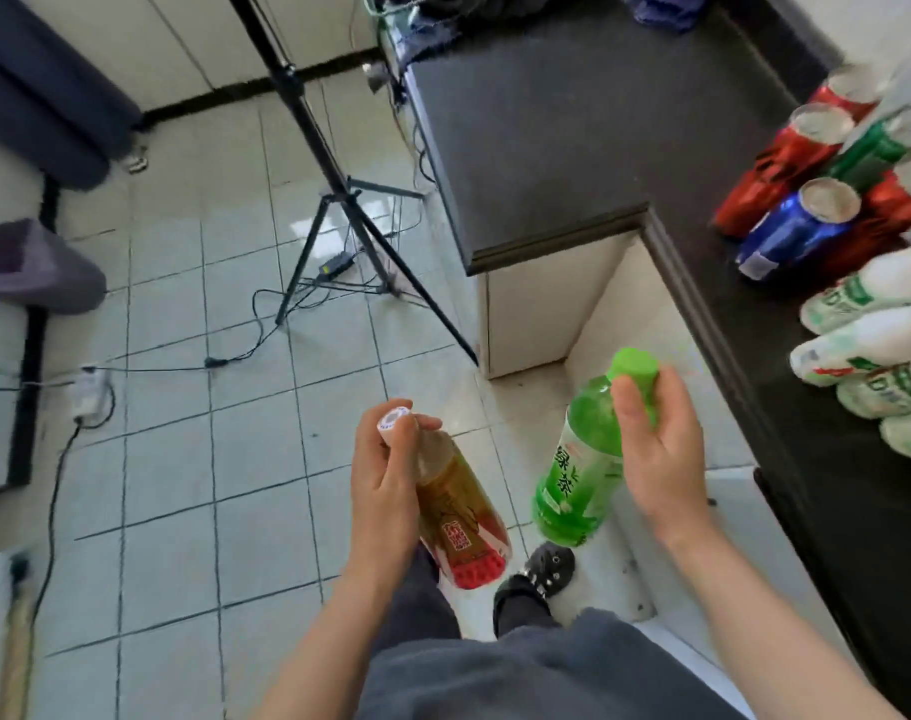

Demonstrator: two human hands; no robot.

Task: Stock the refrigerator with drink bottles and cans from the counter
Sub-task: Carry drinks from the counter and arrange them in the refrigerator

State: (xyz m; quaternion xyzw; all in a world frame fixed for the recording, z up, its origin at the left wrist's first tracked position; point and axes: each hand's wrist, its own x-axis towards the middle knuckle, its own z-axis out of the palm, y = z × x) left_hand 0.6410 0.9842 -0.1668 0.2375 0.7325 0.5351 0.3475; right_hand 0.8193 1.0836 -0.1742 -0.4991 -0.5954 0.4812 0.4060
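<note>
Below me, my left hand grips the neck of an amber tea bottle with a white cap, and my right hand grips a green tea bottle just under its green cap. Both bottles hang over the tiled floor. To my right, the dark counter holds cans and white bottles, lined up near its far edge.

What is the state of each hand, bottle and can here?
Left hand: grips amber plastic bottle below its white cap.
Right hand: grips green plastic bottle around its green cap.
Red, blue, green metal cans: standing on the dark counter.
White plastic bottles: standing beside them.
</note>
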